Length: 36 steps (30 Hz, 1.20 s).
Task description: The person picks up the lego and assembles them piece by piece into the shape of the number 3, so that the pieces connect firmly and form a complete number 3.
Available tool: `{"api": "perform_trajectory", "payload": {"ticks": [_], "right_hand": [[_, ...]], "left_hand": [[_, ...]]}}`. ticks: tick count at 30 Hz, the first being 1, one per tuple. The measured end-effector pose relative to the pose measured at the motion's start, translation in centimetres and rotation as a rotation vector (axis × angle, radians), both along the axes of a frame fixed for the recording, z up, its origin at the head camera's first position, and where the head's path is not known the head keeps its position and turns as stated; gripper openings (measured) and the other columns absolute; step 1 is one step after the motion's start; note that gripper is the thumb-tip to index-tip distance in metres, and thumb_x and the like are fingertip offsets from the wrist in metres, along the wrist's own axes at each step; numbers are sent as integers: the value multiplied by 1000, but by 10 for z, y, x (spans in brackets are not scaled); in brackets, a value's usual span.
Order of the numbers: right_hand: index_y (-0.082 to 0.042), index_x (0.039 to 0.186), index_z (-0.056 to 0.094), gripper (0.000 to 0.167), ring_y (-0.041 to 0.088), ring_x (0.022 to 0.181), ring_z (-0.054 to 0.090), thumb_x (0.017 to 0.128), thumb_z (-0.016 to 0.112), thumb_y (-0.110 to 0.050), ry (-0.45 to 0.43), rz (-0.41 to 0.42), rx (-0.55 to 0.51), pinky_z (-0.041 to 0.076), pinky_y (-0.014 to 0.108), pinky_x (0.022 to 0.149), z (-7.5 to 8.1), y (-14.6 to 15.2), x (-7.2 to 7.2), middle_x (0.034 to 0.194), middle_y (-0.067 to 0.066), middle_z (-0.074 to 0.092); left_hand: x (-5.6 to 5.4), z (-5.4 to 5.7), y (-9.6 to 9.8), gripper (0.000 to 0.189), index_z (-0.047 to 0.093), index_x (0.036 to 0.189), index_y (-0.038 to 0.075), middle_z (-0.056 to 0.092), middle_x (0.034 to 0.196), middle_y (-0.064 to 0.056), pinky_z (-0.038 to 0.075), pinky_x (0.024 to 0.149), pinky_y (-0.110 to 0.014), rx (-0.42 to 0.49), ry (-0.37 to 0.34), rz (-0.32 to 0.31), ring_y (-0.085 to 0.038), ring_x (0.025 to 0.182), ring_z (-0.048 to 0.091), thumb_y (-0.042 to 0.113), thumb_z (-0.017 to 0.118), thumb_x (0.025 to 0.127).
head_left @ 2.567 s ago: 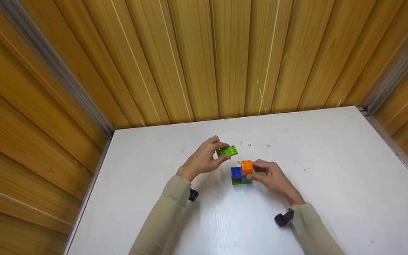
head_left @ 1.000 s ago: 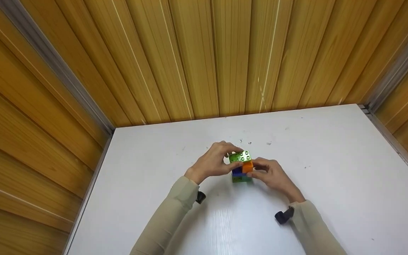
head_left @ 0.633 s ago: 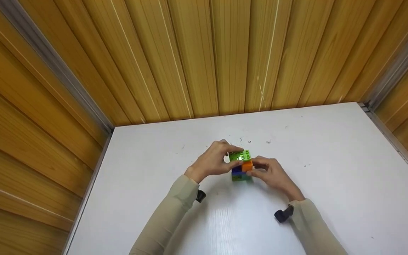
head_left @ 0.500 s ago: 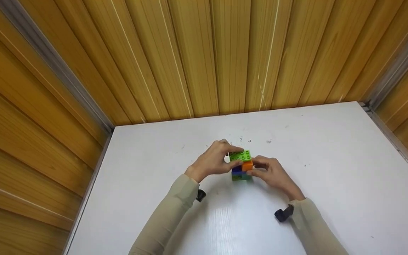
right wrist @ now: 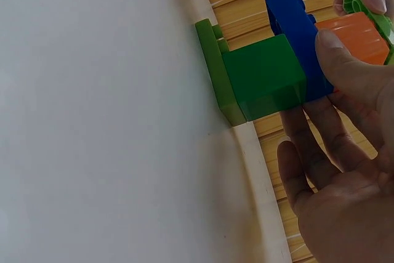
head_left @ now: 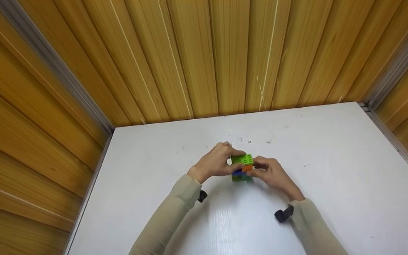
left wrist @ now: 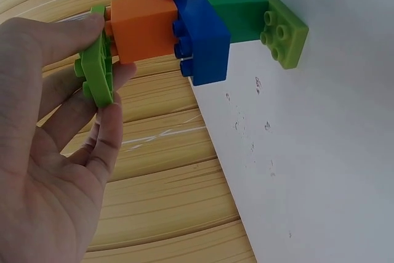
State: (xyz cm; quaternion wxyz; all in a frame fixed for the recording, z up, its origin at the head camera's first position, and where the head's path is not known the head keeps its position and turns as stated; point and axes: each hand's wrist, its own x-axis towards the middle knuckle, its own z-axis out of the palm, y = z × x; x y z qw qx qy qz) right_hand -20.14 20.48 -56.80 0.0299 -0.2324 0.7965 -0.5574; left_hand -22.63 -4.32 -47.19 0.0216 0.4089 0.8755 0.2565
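A small tower of building bricks stands on the white table. From the bottom it has a light green base plate (left wrist: 286, 32), a dark green brick (right wrist: 265, 78), a blue brick (left wrist: 206, 38) and an orange brick (left wrist: 144, 26). My left hand (head_left: 218, 161) pinches a thin light green plate (head_left: 243, 159) between thumb and fingers, right at the orange brick's studs. Some studs still show between plate and brick in the left wrist view. My right hand (head_left: 273, 175) grips the tower from the right, its thumb across the blue and orange bricks.
The white table (head_left: 147, 212) carries small dark marks behind the tower. Wood-patterned panels (head_left: 197, 60) rise at its back and sides. A black wrist camera (head_left: 283, 214) sits on the right sleeve, another (head_left: 202, 196) on the left.
My left hand has brought the light green plate from the left over the tower. In the last half second it shifted slightly right and down. The right hand has kept its grip.
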Motion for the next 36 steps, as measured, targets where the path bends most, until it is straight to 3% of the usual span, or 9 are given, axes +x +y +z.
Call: {"api": "perform_trajectory", "payload": {"ticks": [4,9,16,29,36], "right_hand": [[-10,128,77,33,22,116,69,96,81,-16,2,2,-8,52,61,108,0,0,0,119,7,77],[-10,130,76,35,26,118,69,96,81,-17,-7,5,-3,51,61,109,1,0,0,120,7,77],[-10,130,77,35,12,116,69,96,81,-17,8,-4,0,52,61,108,2,-1,1,119,5,77],[-14,133,75,40,14,116,69,95,83,-22,-40,-19,15,51,59,110,3,-1,2,118,0,77],[-15,133,76,39,14,116,69,95,82,-23,-27,-11,24,51,60,110,2,0,1,118,-1,77]], "left_hand": [[0,0,0,38,75,134,9,82,113,-4,46,77,-22,-4,-7,-1,-29,91,66,26,77,100],[0,0,0,38,75,135,10,82,111,-4,47,77,-22,-28,3,7,-22,87,62,27,76,100],[0,0,1,39,74,136,10,82,110,-4,48,73,-19,-45,8,4,-14,85,58,26,76,100],[-1,7,3,35,77,131,11,82,112,-2,53,75,-22,-127,120,-26,-12,83,64,26,77,99],[-2,5,3,36,76,132,7,81,116,-5,56,76,-16,-95,71,-41,-3,82,66,24,76,100]]}}
